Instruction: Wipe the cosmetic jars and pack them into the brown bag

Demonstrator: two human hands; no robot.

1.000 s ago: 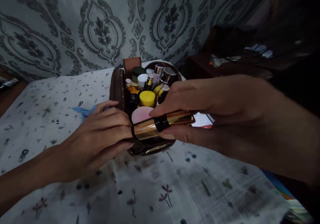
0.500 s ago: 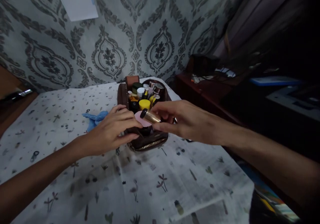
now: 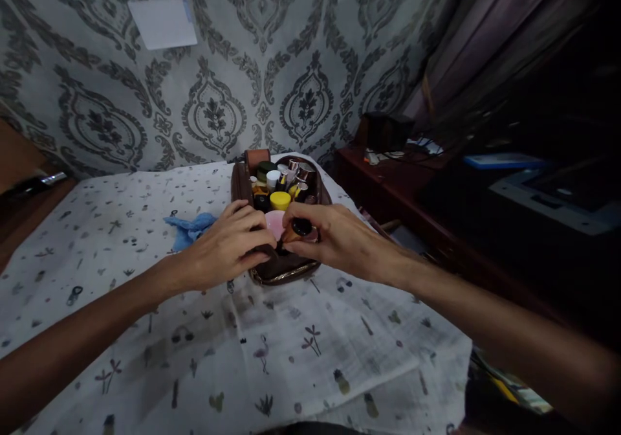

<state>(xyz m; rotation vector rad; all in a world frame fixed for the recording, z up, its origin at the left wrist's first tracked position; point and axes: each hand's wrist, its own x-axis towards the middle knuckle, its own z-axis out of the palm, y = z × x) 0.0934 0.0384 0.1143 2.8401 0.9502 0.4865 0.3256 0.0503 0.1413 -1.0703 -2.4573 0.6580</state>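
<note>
A brown toiletry bag (image 3: 239,182) stands unzipped on the table, packed with several jars and bottles. My left hand (image 3: 237,237) is closed on the bag's near left edge, fingers curled over it. In my right hand (image 3: 334,234) is a small bottle with a black cap (image 3: 301,227), tilted so the cap faces me, over the near end of the bag. Just behind the fingers sits a pink round lid (image 3: 275,223). Farther in are a yellow-lidded jar (image 3: 280,200), a white cap (image 3: 272,178) and a dark green lid (image 3: 265,169).
A crumpled blue cloth (image 3: 190,229) lies left of the bag on the white patterned tablecloth (image 3: 194,344). To the right stands a dark red cabinet (image 3: 359,169) with cables and a dark box on it. Behind is a patterned wall (image 3: 262,66) bearing a white paper (image 3: 165,24).
My right hand has lowered the bottle toward the bag's near end and turned it, so its black cap now points at me. My left hand stays at the bag's edge.
</note>
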